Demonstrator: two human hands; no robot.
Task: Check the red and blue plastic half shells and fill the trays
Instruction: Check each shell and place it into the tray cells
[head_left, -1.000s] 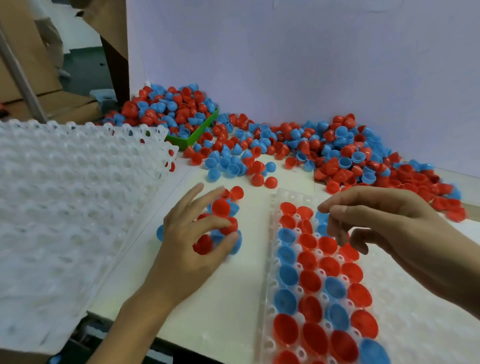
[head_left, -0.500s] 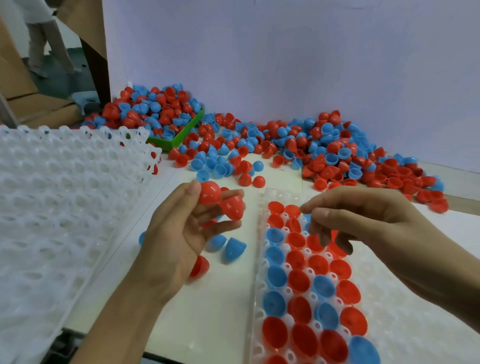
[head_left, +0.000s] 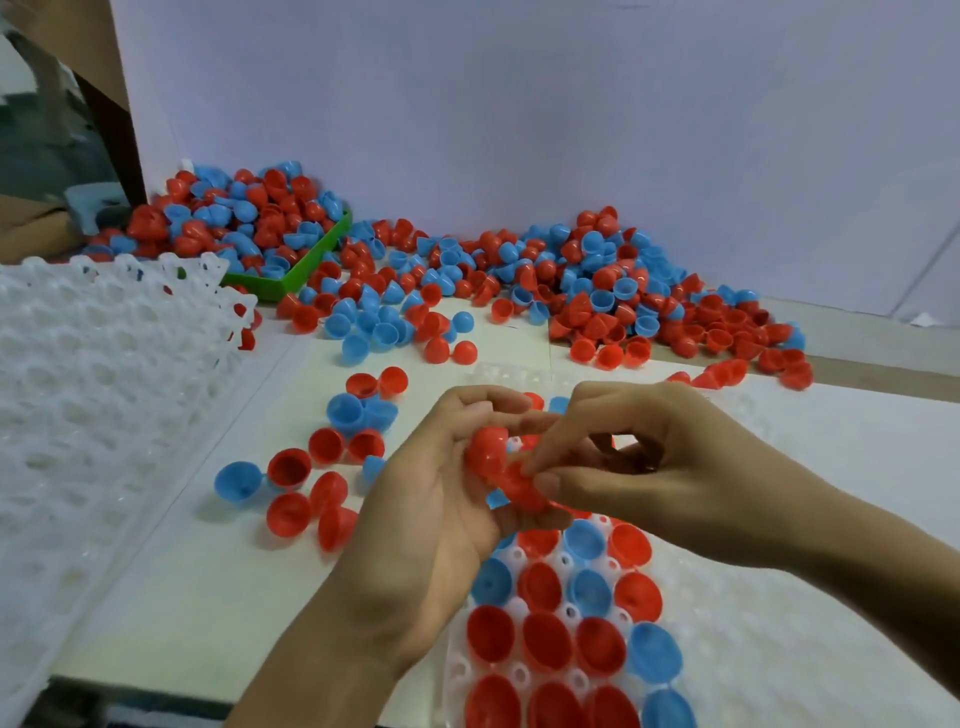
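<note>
Above the far end of the filling tray (head_left: 779, 649), near the worktop's front edge: left hand (head_left: 431, 519) cups two red half shells (head_left: 488, 452), fingers curled round them, apparently as a ready supply. Right hand (head_left: 649, 467) pinches one between thumb and fingertip, likely to draw it out for checking and seating. Loose shells (head_left: 311, 467) lie just left; bulk heap (head_left: 597, 291) along the back edge; empty trays (head_left: 104, 389) at left.

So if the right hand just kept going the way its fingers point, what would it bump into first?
It points left, so the right hand would first meet the red half shells it already pinches, with the left hand holding them just behind. Depth is hard to judge, but they look in contact.
</note>
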